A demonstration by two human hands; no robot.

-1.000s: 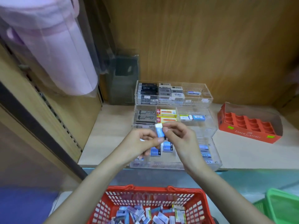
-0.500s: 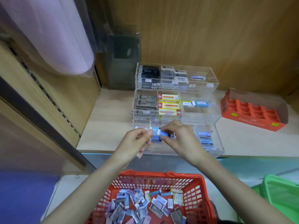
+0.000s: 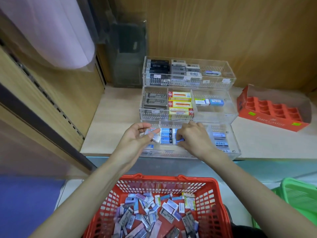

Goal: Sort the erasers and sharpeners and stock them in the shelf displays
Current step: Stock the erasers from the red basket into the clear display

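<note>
Your right hand (image 3: 193, 140) pinches, apparently, a blue eraser (image 3: 180, 139) into the front tier of the acrylic display (image 3: 214, 114). Your left hand (image 3: 137, 140), at that tier's left, grips spare erasers (image 3: 155, 137). Below the display, the red basket (image 3: 171, 178) holds many loose erasers (image 3: 154, 215): most sorting remains.

The left grip (image 3: 135, 141) and right grip (image 3: 195, 141) are bare, forearms (image 3: 89, 189) too.

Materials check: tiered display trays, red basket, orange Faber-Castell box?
Clear three-tier display trays: likely acrylic, glossy; contents show through walls. Red slotted basket: moulded plastic, by its lattice walls. Orange Faber-Castell box: probably printed cardboard, matte, thin folded walls.
</note>
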